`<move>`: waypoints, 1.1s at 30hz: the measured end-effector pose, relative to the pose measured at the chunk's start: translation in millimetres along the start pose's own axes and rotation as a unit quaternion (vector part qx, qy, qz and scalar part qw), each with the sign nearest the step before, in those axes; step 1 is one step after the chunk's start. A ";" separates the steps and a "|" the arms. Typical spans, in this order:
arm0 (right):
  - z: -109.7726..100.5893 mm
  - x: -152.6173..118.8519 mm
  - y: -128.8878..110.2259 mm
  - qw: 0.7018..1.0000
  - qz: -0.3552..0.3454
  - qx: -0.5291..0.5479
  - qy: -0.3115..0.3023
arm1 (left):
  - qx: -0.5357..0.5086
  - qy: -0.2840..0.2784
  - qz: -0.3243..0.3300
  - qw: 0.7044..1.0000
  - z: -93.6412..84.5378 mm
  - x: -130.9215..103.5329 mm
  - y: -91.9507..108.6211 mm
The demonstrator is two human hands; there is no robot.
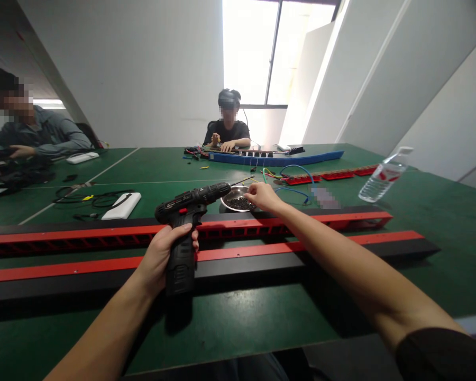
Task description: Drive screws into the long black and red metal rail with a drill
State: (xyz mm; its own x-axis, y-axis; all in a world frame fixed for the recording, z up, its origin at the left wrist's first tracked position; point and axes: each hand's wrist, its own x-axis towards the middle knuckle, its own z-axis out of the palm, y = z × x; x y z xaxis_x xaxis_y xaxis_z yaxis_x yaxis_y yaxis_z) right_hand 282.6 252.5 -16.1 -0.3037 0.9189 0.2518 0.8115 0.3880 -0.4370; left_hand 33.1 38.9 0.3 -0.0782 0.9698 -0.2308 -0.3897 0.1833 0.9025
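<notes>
My left hand (162, 254) is wrapped round the grip of a black cordless drill (181, 227), whose long thin bit points up to the right. Beyond the drill sits a round metal bowl (227, 205) with small dark pieces in it. My right hand (262, 196) is at the bowl's right side, near the bit's tip, its fingers pinched together; what they hold, if anything, is too small to tell. Under my forearms lie two long red and black bars (238, 255), side by side across the green table.
A water bottle (384, 174) stands at the right. Blue and red strips (275, 159) with cables lie farther back. A white box (121, 206) and black cables are at the left. One person sits across the table, another at the far left.
</notes>
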 end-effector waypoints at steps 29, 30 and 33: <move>9.4 34.2 -22.0 0.982 -0.004 -0.073 -0.175 | -0.033 0.027 -0.037 0.998 0.1 1.1 1.5; 8.8 33.5 -21.3 0.985 0.001 -0.057 -0.163 | -0.037 0.027 -0.038 0.998 0.4 0.7 1.8; 6.6 32.1 -20.9 0.991 0.009 -0.020 -0.136 | -0.041 0.027 -0.037 0.998 0.8 -0.1 2.0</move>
State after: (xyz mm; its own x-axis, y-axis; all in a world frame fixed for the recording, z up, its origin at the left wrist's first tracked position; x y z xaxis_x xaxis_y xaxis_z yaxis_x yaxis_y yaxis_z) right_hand 252.6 274.4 -4.6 -0.4068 0.9135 0.0005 0.8360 0.3725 -0.4030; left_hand 33.0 39.3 2.4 -0.0947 0.9438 -0.3168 -0.4692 0.2383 0.8503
